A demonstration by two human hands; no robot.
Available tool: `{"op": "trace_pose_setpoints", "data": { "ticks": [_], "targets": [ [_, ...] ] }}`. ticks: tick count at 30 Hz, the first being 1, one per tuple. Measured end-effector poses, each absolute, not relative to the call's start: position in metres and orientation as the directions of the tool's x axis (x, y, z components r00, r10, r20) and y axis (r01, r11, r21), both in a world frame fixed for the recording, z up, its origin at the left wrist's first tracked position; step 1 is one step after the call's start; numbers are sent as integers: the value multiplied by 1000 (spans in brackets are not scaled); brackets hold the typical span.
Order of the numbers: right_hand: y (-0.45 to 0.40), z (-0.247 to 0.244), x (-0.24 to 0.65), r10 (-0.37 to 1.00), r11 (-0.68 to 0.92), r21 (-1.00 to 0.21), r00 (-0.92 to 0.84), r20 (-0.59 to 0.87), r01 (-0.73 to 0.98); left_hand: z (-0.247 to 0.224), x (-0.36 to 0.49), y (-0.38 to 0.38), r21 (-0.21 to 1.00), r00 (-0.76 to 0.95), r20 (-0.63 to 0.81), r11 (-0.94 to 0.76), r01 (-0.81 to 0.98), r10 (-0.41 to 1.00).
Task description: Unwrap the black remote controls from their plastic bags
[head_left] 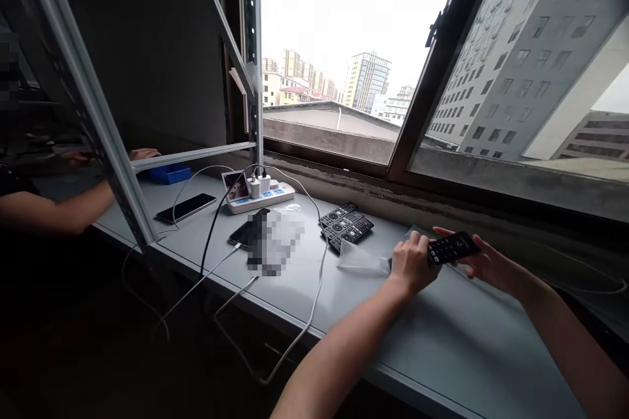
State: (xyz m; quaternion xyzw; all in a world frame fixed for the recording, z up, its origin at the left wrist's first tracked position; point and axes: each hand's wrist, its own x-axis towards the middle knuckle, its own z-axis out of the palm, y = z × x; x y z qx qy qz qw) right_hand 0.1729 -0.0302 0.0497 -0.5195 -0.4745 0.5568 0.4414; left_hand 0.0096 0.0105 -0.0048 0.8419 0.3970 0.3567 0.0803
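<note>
A black remote control [453,247] is held tilted above the right part of the table. My left hand [411,263] is closed around its near end. At the other end my right hand [491,265] touches it, thumb at the tip and fingers partly behind and below; part of that grip is hidden. Just left of my left hand lies a clear plastic bag [362,259], and whether the hand touches it I cannot tell. Several more black remote controls [346,226] lie side by side, buttons up, near the window wall.
White power strip [263,198] with chargers stands at the back. White cables [322,275] loop over the table's front edge. Phones [189,207] lie to the left, one partly blurred. A metal shelf post [93,98] rises there; beyond it are a blue tray [170,173] and another person's arm [73,209].
</note>
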Motion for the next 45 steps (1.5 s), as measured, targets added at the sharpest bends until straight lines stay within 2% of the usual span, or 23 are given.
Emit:
{"op": "trace_pose_setpoints", "data": {
  "ticks": [3, 8, 14, 18, 23, 29, 32, 37, 45],
  "targets": [
    [-23, 51, 154, 962, -224, -972, -178, -208, -75, 0, 4, 14, 488, 351, 540, -625, 610, 765],
    [-26, 37, 134, 941, -279, -956, -224, -252, -95, 6, 0, 19, 496, 313, 535, -592, 635, 785],
    [-29, 29, 121, 958, -186, -971, -245, -147, -147, 6, 1, 28, 479, 300, 568, -605, 636, 766],
    [-27, 30, 121, 965, -111, -980, -255, -66, -166, 4, 5, 31, 492, 266, 654, -665, 562, 708],
    [-23, 31, 121, 993, -35, -983, -117, -13, -182, 4, 7, 32, 477, 246, 756, -768, 427, 606],
    [-14, 28, 120, 997, 29, -963, 79, 8, -268, 8, 2, 35, 391, 262, 810, -815, 428, 525],
    [-9, 30, 130, 987, 44, -941, 159, -11, -335, 13, -1, 34, 362, 311, 774, -789, 496, 551],
    [-6, 39, 159, 963, 105, -879, 268, -27, -465, 17, -5, 38, 274, 392, 637, -670, 690, 664],
    [-12, 37, 173, 989, -35, -840, 101, -106, -541, 17, -7, 41, 322, 408, 566, -648, 690, 716]
  ]
}}
